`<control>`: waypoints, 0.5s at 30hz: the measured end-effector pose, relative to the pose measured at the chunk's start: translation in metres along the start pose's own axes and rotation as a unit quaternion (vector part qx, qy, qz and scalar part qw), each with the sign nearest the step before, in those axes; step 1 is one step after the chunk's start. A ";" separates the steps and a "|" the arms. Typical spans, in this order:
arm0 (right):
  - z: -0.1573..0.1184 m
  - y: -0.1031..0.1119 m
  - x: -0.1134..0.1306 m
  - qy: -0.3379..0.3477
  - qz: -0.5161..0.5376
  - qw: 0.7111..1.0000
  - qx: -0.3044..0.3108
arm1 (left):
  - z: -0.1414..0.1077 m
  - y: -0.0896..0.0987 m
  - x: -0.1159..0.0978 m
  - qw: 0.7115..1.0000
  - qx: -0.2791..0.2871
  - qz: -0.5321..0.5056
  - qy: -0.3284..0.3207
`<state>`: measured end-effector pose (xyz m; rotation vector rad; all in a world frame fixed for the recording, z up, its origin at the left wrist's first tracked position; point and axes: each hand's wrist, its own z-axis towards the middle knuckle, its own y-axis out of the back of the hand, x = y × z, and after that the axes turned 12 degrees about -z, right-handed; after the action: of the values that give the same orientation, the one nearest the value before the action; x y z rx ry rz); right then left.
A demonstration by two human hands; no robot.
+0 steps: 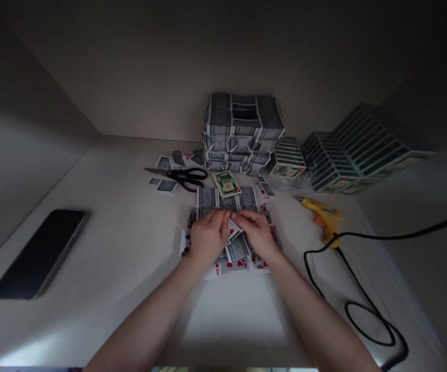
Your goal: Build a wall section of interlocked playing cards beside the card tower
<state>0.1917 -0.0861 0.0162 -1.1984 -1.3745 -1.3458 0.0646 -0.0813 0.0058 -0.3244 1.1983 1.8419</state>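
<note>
Both hands meet over a flat panel of playing cards in the middle of the table. My left hand and my right hand are closed, fingertips pinching a playing card whose white face with a red mark shows between them. Patterned backs make up most of the panel, while faces with hearts, spades and a picture card stick out round its edges. Just beyond the panel a green card box lies flat. My hands hide much of the panel's middle.
A block built of cards stands at the back. Black scissors and loose cards lie left of it. Stacked card boxes are at back right. A yellow glue gun with a black cable lies right, a phone left.
</note>
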 end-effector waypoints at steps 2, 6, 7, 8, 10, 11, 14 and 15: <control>0.000 -0.001 0.000 0.010 -0.003 1.000 0.007 | 0.000 0.000 -0.001 1.000 -0.015 0.000 0.011; 0.002 -0.001 -0.004 0.016 0.023 1.000 0.006 | 0.002 0.001 -0.003 0.998 -0.030 -0.050 0.024; 0.002 -0.001 -0.005 0.014 0.028 1.000 0.001 | 0.002 0.002 -0.003 0.997 -0.029 -0.063 0.024; 0.003 -0.001 -0.007 0.013 0.029 0.999 -0.006 | 0.003 0.003 -0.003 0.997 -0.028 -0.074 0.022; 0.004 -0.001 -0.010 0.016 0.025 0.999 -0.023 | 0.003 0.004 -0.003 0.996 -0.022 -0.085 0.015; 0.004 -0.002 -0.011 0.018 0.023 0.999 -0.032 | 0.003 0.004 -0.003 0.996 -0.018 -0.085 0.011; 0.005 -0.002 -0.012 0.017 0.017 0.999 -0.042 | 0.001 0.003 -0.001 0.997 -0.005 -0.074 0.006; 0.006 -0.002 -0.011 0.018 0.015 0.999 -0.042 | 0.001 0.003 -0.001 0.998 0.001 -0.069 0.006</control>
<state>0.1917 -0.0812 0.0042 -1.2394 -1.2822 -1.4084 0.0631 -0.0812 0.0084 -0.4068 1.1562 1.7222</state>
